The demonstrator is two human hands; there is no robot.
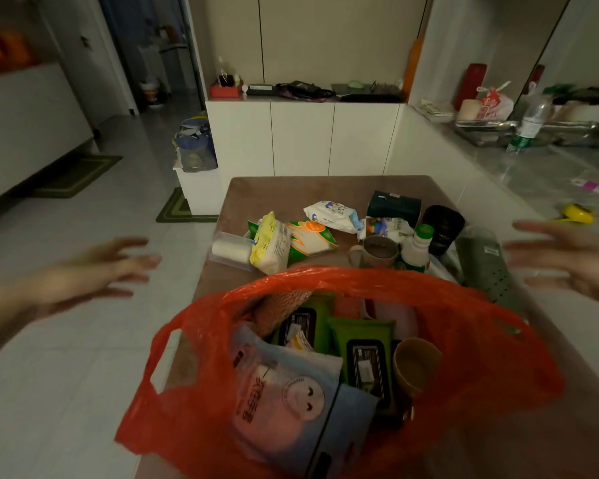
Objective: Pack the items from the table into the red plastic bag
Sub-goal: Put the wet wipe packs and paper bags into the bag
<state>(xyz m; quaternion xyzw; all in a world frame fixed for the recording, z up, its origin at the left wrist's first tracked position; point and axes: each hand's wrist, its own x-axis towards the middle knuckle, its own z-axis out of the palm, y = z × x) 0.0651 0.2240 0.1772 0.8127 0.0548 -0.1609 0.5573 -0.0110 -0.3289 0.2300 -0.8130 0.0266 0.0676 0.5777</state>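
The red plastic bag (464,357) stands open on the near end of the brown table (277,191). Inside lie two green wipe packs (363,344), a pale blue and pink pouch (284,392) and a tan cup (414,364). Beyond the bag, on the table, are a yellow pack (268,245), an orange-green pack (312,238), a white tissue pack (332,212), a beige mug (376,252), a green-capped bottle (417,248) and a dark box (393,203). My left hand (97,271) and my right hand (567,261) hover blurred, fingers spread, either side of the bag, holding nothing.
A grey perforated item (488,267) and a black container (443,226) sit at the table's right. A clear box with a white roll (230,252) rests on the left edge. White cabinets (301,140) stand behind, a cluttered counter (533,160) to the right, tiled floor to the left.
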